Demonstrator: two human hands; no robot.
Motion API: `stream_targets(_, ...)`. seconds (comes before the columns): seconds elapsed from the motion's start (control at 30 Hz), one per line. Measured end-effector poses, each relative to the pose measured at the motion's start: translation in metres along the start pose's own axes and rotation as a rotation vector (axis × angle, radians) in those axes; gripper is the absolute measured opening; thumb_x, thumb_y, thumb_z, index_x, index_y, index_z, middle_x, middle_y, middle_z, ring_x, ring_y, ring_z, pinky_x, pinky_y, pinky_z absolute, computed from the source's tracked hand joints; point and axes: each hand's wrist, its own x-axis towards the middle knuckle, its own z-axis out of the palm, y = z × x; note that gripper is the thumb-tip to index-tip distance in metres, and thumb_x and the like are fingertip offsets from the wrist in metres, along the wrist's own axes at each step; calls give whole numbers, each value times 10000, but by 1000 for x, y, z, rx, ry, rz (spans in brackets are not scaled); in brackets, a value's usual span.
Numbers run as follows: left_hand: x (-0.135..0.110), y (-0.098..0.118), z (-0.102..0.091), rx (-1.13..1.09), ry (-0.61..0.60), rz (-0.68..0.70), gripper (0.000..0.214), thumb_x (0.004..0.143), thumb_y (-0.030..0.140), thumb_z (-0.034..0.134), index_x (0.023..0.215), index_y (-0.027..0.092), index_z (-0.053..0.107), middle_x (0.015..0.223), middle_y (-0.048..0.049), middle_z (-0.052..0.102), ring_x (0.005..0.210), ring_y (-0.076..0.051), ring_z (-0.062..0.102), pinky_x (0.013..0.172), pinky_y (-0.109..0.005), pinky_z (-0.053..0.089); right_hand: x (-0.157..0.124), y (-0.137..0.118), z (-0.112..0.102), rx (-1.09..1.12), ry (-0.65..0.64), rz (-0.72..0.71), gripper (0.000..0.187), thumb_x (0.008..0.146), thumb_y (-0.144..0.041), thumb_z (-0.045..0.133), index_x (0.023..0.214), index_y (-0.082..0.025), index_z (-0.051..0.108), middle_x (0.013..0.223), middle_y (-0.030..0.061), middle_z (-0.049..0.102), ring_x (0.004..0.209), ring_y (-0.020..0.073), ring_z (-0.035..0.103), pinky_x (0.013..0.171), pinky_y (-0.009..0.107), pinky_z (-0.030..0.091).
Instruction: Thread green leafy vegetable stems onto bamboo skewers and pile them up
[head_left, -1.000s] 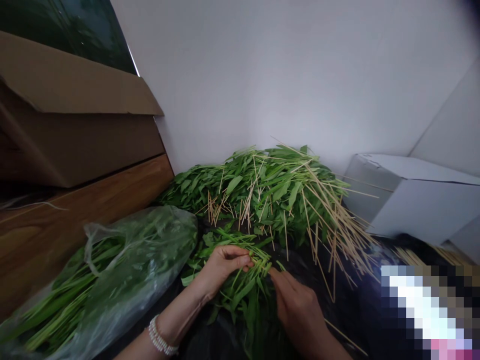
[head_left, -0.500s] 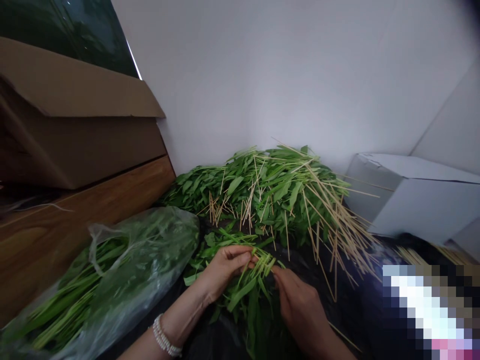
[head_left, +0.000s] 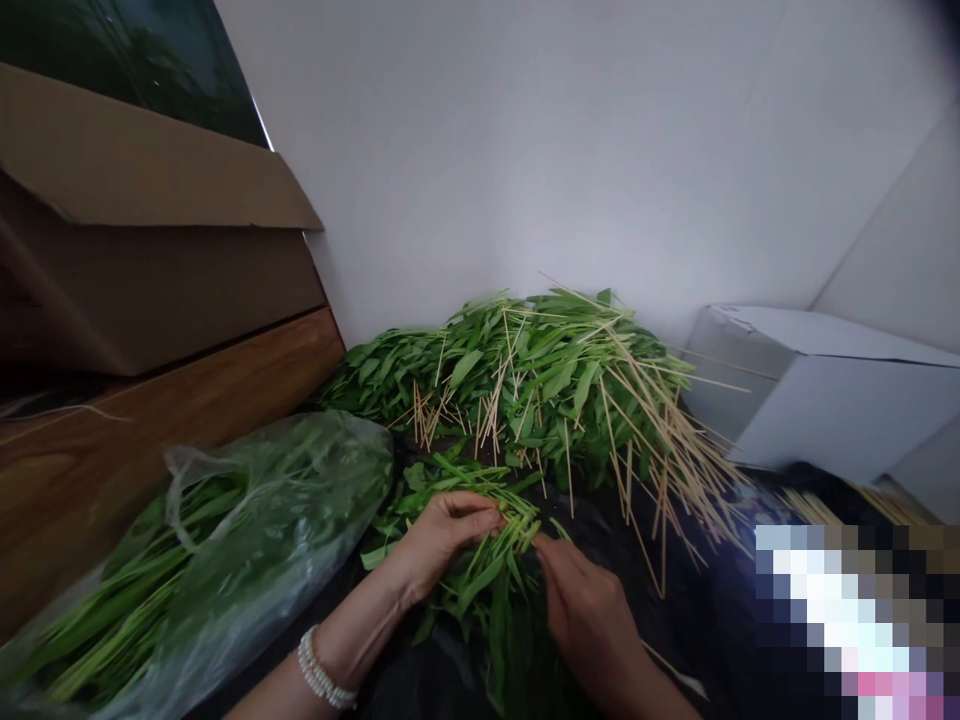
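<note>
My left hand (head_left: 439,535) is closed round a small bunch of green leafy stems (head_left: 495,560), pinching it near the cut ends. Fingertips of my right hand (head_left: 581,610) press against the same bunch from the right, and a thin wooden skewer (head_left: 671,672) runs out from under that hand. The bunch hangs down between both hands over a black sheet (head_left: 450,680). A white bead bracelet (head_left: 322,675) is on my left wrist.
Behind the hands lies a big heap of skewered greens (head_left: 540,380) against the white wall. A clear plastic bag of greens (head_left: 217,550) lies at the left by a wooden ledge (head_left: 150,430) with a cardboard box (head_left: 142,250). A white box (head_left: 825,390) stands at the right.
The hands and the bunch stay in nearly the same spot. The bunch has shifted slightly between the fingers and my right hand has edged a little left.
</note>
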Motion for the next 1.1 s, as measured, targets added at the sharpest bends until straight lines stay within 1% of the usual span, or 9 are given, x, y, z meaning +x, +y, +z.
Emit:
stream_targets(0.17, -3, -3, 5, 55, -11, 47, 242, 586, 318, 851, 733, 153, 751, 701, -19, 722, 626, -129, 624, 667, -239, 481, 5, -2, -3, -14, 4, -9, 322, 912, -81, 316, 1060, -162, 589, 766, 45, 664, 683, 148, 667, 658, 237, 519)
stream_targets(0.3, -6, 8, 5, 101, 4, 169, 350, 660, 370, 806, 936, 162, 748, 831, -56, 742, 722, -152, 648, 763, -274, 493, 10, 4, -15, -94, 98, -48, 289, 931, -117, 317, 1004, -165, 593, 727, 30, 654, 602, 137, 645, 604, 231, 489)
stream_targets(0.37, -6, 13, 3, 125, 26, 237, 378, 746, 407, 735, 1035, 164, 720, 866, -67, 740, 757, -154, 652, 797, -282, 495, 13, 9, -25, -144, 163, 14, 269, 949, -169, 317, 964, -177, 585, 705, 19, 647, 574, 139, 636, 555, 232, 461)
stream_targets(0.47, -4, 16, -2, 225, 64, 314, 334, 833, 411, 638, 1047, 164, 709, 919, -82, 735, 833, -179, 655, 837, -301, 493, 15, 13, -39, -148, 181, 117, 258, 971, -272, 318, 938, -199, 564, 668, -2, 631, 552, 137, 629, 521, 224, 445)
stream_targets(0.57, -2, 11, -5, 518, 39, 454, 256, 881, 340, 578, 1022, 176, 717, 999, -92, 718, 945, -212, 639, 887, -327, 469, 16, 12, -48, -127, 167, 181, 267, 975, -326, 318, 1009, -221, 561, 693, -7, 658, 530, 133, 626, 492, 216, 444)
stream_targets(0.67, -1, 3, -4, 909, -69, 643, 254, 928, 235, 486, 1057, 212, 703, 1083, -84, 681, 1013, -212, 597, 911, -343, 439, 17, 10, -50, -121, 172, 204, 291, 978, -323, 296, 1039, -225, 564, 706, 0, 674, 526, 136, 630, 480, 215, 446)
stream_targets(0.73, -1, -3, -2, 1144, -128, 716, 286, 934, 190, 453, 1099, 242, 682, 1142, -75, 654, 1048, -221, 560, 914, -368, 418, 18, 9, -49, -131, 193, 180, 298, 979, -309, 284, 1009, -217, 566, 694, 6, 670, 540, 143, 639, 491, 220, 455)
stream_targets(0.87, 3, -15, 2, 1401, -78, 734, 215, 901, 237, 531, 1035, 246, 699, 1121, -83, 634, 1042, -254, 516, 882, -396, 395, 20, 6, -47, -166, 239, 110, 291, 977, -267, 278, 961, -207, 562, 694, 9, 669, 555, 142, 647, 517, 224, 464)
stream_targets(1.1, 12, -27, 6, 1403, 20, 654, 64, 795, 211, 649, 853, 196, 669, 914, -63, 636, 910, -241, 522, 811, -357, 396, 20, 3, -43, -133, 233, 56, 256, 974, -228, 303, 942, -206, 556, 649, -17, 646, 519, 124, 633, 501, 214, 448)
